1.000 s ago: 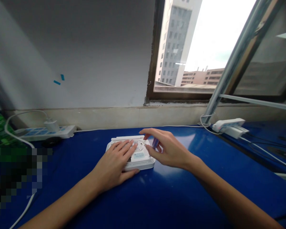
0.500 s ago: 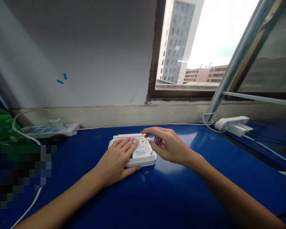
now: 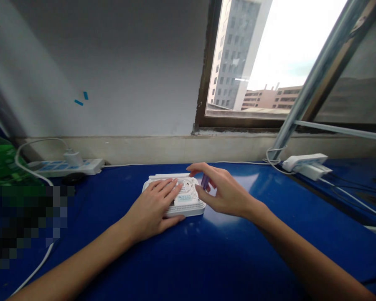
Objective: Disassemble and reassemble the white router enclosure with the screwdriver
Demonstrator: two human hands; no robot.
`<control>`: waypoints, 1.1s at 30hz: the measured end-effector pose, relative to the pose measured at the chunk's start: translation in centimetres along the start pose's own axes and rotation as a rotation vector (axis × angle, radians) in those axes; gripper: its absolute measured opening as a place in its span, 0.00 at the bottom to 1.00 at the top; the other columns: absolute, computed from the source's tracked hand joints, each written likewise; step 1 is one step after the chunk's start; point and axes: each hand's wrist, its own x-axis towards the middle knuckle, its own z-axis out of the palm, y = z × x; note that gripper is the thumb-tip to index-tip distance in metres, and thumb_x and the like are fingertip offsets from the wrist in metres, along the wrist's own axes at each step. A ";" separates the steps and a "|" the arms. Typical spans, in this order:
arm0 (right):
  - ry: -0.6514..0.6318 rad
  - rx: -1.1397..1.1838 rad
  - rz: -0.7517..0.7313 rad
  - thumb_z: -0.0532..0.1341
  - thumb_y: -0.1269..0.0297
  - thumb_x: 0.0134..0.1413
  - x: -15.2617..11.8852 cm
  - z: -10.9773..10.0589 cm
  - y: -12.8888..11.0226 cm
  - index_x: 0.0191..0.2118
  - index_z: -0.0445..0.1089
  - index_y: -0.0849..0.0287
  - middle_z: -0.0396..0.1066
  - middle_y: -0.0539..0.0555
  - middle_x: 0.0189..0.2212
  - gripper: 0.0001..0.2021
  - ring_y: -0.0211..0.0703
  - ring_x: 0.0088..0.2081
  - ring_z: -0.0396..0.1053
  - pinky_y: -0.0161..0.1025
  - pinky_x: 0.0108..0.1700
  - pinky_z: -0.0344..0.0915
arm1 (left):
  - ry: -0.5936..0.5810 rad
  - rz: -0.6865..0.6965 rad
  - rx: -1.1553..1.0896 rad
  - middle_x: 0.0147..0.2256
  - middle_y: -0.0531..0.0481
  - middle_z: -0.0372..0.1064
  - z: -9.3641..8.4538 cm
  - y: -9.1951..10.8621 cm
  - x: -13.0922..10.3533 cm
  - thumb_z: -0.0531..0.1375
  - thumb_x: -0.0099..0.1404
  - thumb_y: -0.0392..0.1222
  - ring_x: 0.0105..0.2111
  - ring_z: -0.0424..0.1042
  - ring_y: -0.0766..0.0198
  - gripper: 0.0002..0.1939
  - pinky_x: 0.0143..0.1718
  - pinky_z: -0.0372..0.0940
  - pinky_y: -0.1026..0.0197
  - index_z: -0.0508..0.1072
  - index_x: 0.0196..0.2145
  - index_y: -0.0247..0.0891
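A white router-like box with a vented face and a pale label lies flat on the blue table. My left hand rests on its left part, fingers stretched over the top and thumb along the front edge. At the box's right end, my right hand is curled with index finger and thumb apart. Tucked in its fingers is a small purple object, mostly hidden, so its kind is unclear. The right fingertips are close to the box's back right corner; whether they touch it I cannot tell.
At the back left stands a white power strip with a plug, near a green bag. Another white power strip with cables is at the right, beside a slanted metal pole. A wall and window close off the back.
The view has shifted slightly. My right hand's fingers have opened a little, showing more of the purple object. My left hand and the white box stay in place.
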 end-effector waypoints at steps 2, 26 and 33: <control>0.015 -0.003 -0.012 0.62 0.71 0.60 0.0 0.0 0.1 0.55 0.66 0.55 0.76 0.53 0.45 0.18 0.41 0.38 0.73 0.37 0.42 0.67 | 0.004 0.000 0.000 0.67 0.36 0.58 0.0 0.0 0.0 0.58 0.68 0.62 0.66 0.59 0.43 0.40 0.65 0.55 0.41 0.59 0.69 0.34; 0.037 0.038 -0.013 0.59 0.76 0.56 0.0 0.4 0.3 0.59 0.63 0.54 0.74 0.55 0.49 0.25 0.41 0.38 0.72 0.38 0.41 0.68 | 0.008 -0.008 -0.013 0.67 0.35 0.58 -0.2 0.1 0.0 0.59 0.68 0.62 0.65 0.60 0.42 0.40 0.64 0.56 0.40 0.60 0.68 0.34; -0.034 0.039 0.023 0.60 0.70 0.62 0.0 0.1 0.4 0.61 0.61 0.53 0.75 0.51 0.41 0.23 0.35 0.27 0.66 0.35 0.34 0.65 | 0.018 0.003 -0.021 0.66 0.35 0.59 -0.3 0.2 0.1 0.60 0.68 0.60 0.65 0.60 0.42 0.39 0.64 0.56 0.40 0.60 0.67 0.35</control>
